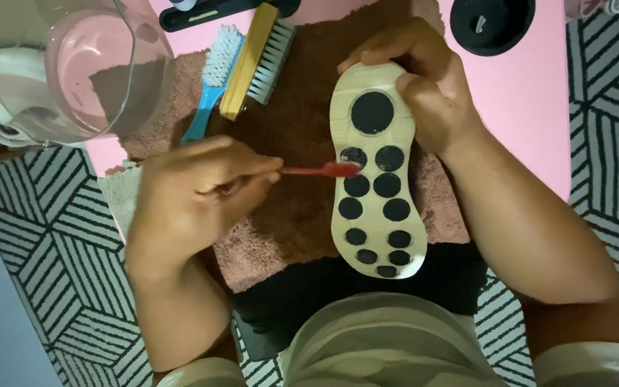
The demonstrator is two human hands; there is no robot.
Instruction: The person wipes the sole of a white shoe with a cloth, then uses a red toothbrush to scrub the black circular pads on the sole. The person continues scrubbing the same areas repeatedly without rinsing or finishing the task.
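1. Two hands were in frame, both closed on things. The left hand [195, 190] was curled shut around the handle of a red toothbrush [324, 170], with the brush head touching the sole.
2. The right hand [424, 89] wrapped around the far end of a shoe [377, 172]; fingers over the top edge, thumb on the sole.
3. The shoe was turned sole-up: a cream sole with round black pads, held over the towel between the hands, its near end above the person's lap.
4. Surface: a brown towel [302, 115] lay on a pink mat [524, 107]. A black cloth [367, 294] sat at the towel's near edge.
5. On the towel's far left, a blue-handled brush [213, 82] and a wooden scrub brush [256, 61] lay side by side, touching.
6. A clear plastic jug [84, 68] stood at the far left; a round black lid [492, 25] lay at the top right on the mat.
7. Room: the floor was covered by a black-and-white geometric rug [44, 236], visible on both sides.
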